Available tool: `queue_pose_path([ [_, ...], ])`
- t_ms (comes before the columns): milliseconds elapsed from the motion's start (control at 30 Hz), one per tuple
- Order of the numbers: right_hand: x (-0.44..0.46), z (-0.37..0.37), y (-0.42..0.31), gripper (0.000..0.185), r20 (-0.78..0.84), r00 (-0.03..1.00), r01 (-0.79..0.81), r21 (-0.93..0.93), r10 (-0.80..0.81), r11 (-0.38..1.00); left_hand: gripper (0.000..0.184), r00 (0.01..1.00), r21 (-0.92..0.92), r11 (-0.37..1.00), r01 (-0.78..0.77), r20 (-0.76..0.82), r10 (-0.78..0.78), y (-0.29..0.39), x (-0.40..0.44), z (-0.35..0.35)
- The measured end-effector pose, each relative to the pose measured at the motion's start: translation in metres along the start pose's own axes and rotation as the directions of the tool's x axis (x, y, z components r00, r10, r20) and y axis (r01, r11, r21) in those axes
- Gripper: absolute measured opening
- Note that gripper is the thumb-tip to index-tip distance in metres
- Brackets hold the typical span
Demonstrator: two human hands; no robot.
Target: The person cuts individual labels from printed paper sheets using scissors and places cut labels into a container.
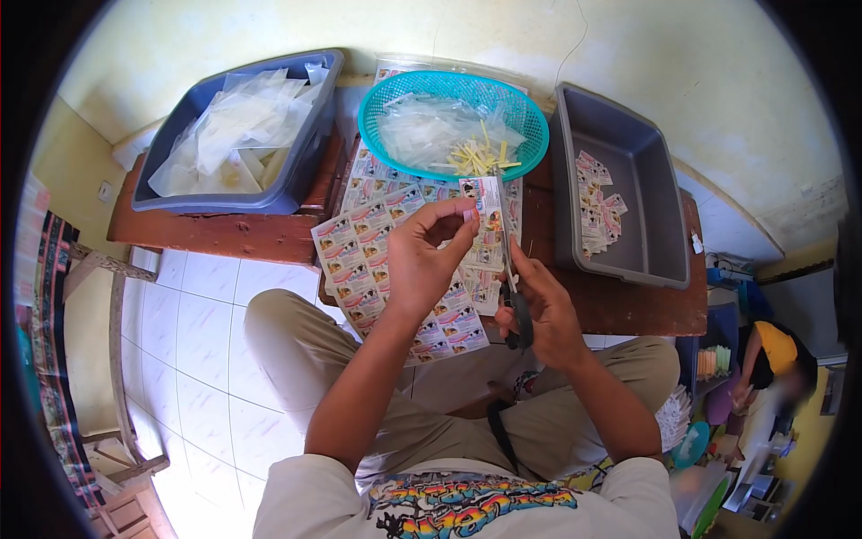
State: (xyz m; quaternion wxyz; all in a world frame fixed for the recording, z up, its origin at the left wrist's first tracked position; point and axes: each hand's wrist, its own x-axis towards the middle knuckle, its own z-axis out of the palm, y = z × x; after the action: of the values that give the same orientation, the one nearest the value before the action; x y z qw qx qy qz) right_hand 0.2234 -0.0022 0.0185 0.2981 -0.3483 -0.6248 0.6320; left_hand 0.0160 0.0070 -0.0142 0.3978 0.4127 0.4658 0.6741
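Observation:
My left hand (433,256) pinches a small strip of printed labels (489,196) between thumb and fingertips. In my right hand (549,314) is a pair of scissors (518,310), fingers through the black handles. Its blades point up, along the right edge of the strip; whether they touch the paper I cannot tell. Below and around my hands lie printed label sheets (359,247), partly covered by my left hand and forearm. Just beyond the strip stands a turquoise basket (366,130) with clear plastic pieces and a bunch of thin yellow strips (480,158).
A blue-grey bin (296,175) full of translucent plastic bags (238,126) stands at left on the wooden bench (211,226). To the right, a grey bin (646,211) holds cut labels (597,202). Another person (777,359) is at far right, near several containers.

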Motion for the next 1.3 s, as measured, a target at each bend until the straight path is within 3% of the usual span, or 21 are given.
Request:
queue_pose_path([
  [533,0.0016,0.0011,-0.0042,0.092,-0.036,0.999,-0.004,0.089,0.008,0.996,0.027,1.0,0.014,1.0,0.004,0.016,-0.004,0.0008,-0.0013,0.002],
  [1300,0.0021,-0.0002,-0.0005,0.089,-0.031,0.999,0.036,0.027,-0.035,0.999,0.027,1.0,0.016,1.0,0.01,0.016,-0.01,0.0058,-0.0023,0.0016],
])
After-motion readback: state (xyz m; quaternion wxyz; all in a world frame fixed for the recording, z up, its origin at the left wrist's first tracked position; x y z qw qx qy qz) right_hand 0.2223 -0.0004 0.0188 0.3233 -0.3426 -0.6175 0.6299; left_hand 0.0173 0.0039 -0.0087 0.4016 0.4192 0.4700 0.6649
